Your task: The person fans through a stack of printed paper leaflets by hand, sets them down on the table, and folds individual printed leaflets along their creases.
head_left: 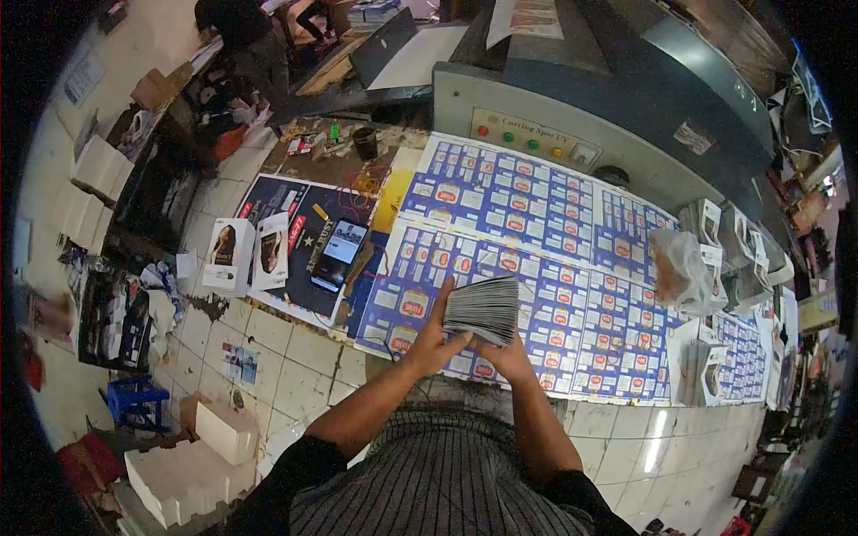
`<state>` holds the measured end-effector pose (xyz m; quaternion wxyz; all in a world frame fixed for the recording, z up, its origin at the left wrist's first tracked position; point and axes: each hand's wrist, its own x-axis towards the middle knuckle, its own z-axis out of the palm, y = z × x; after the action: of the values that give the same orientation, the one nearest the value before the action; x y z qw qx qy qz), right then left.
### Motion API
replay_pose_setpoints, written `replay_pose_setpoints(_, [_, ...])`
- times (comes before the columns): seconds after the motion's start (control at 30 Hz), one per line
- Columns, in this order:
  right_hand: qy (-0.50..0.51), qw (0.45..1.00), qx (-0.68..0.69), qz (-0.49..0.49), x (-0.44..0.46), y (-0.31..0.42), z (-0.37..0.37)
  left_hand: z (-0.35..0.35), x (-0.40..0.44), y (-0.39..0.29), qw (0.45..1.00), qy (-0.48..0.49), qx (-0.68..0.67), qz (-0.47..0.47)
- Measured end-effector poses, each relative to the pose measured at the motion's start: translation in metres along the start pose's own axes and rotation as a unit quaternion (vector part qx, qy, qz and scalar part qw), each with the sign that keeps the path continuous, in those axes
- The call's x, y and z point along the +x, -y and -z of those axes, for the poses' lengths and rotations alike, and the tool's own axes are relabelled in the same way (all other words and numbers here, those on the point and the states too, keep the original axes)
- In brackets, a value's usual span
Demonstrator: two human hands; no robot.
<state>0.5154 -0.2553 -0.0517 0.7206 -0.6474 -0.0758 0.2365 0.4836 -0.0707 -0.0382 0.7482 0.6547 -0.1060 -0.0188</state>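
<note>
A thick stack of cards or small printed sheets [483,308] is held between my two hands, just above the near edge of the table. Its many thin edges face up, slightly fanned. My left hand [435,338] wraps the stack's left side, fingers along its far left corner and thumb at the near edge. At the near right corner, my right hand [506,355] grips it from below, most of its fingers hidden under the stack. Beneath lie blue printed sheets [559,299] with repeated red and white label designs, covering the tabletop.
A phone [338,255] lies on a dark poster [295,214] at the left, beside stacked white printed cartons [230,255]. Farther right are a clear plastic bag [684,272] and more printed stacks [710,371]. A grey machine [536,134] borders the far side. A person [246,45] stands back left.
</note>
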Motion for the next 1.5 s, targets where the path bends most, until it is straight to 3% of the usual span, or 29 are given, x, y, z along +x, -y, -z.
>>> replay_pose_setpoints(0.03, [0.023, 1.000, -0.007, -0.011, 0.001, -0.013, 0.005, 0.002, -0.002, 0.012, 0.997, -0.020, 0.073, 0.019])
replay_pose_setpoints(0.17, [0.040, 0.999, 0.002, 0.031, 0.003, -0.004, 0.006, 0.009, -0.005, 0.016, 0.999, 0.001, 0.054, 0.004])
replay_pose_setpoints(0.27, [0.037, 0.999, -0.016, 0.036, -0.001, -0.013, 0.007, 0.006, -0.008, 0.019, 0.994, 0.003, 0.067, 0.082])
replay_pose_setpoints(0.4, [0.019, 0.995, -0.076, 0.066, 0.001, 0.013, 0.011, 0.012, -0.005, 0.029, 0.999, -0.011, 0.043, 0.011])
replay_pose_setpoints(0.47, [0.024, 0.980, -0.158, 0.121, 0.003, 0.017, 0.018, 0.012, 0.001, 0.022, 0.998, -0.006, 0.055, 0.038])
replay_pose_setpoints(0.5, [0.017, 0.969, -0.213, 0.122, 0.005, 0.015, 0.016, 0.011, 0.000, 0.019, 0.996, 0.000, 0.067, 0.067])
replay_pose_setpoints(0.67, [0.008, 0.978, -0.193, 0.081, -0.008, 0.001, 0.007, 0.002, -0.010, 0.009, 0.989, -0.024, 0.117, 0.092])
replay_pose_setpoints(0.73, [0.001, 0.967, -0.184, 0.176, -0.003, -0.002, 0.007, -0.002, -0.010, 0.008, 0.986, -0.052, 0.161, 0.015])
replay_pose_setpoints(0.77, [0.010, 0.965, -0.191, 0.181, -0.006, 0.001, 0.008, -0.001, -0.012, 0.002, 0.994, -0.015, 0.097, 0.044])
replay_pose_setpoints(0.87, [-0.017, 0.986, -0.108, 0.124, -0.011, 0.001, -0.003, -0.004, -0.011, 0.004, 0.990, -0.022, 0.137, -0.013])
replay_pose_setpoints(0.9, [0.024, 1.000, -0.016, 0.008, -0.008, -0.006, 0.003, -0.005, -0.010, 0.015, 0.996, -0.038, 0.082, -0.002])
replay_pose_setpoints(1.03, [0.026, 0.999, -0.020, -0.013, -0.010, 0.001, 0.006, -0.003, -0.005, 0.013, 0.998, -0.026, 0.052, 0.024])
replay_pose_setpoints(1.1, [-0.027, 0.995, -0.038, 0.083, -0.015, 0.009, 0.003, 0.002, -0.003, 0.023, 0.997, -0.024, 0.056, 0.042])
replay_pose_setpoints(1.2, [-0.079, 0.979, -0.135, 0.130, -0.019, 0.000, 0.013, 0.000, 0.001, 0.016, 0.996, -0.048, 0.031, 0.068])
replay_pose_setpoints(1.3, [-0.116, 0.977, -0.136, 0.118, -0.026, -0.004, 0.013, 0.001, 0.003, 0.030, 0.998, -0.049, 0.046, 0.020])
replay_pose_setpoints(1.5, [-0.176, 0.958, -0.186, 0.127, -0.027, -0.021, 0.019, -0.001, 0.006, 0.032, 0.997, -0.066, 0.028, 0.017])
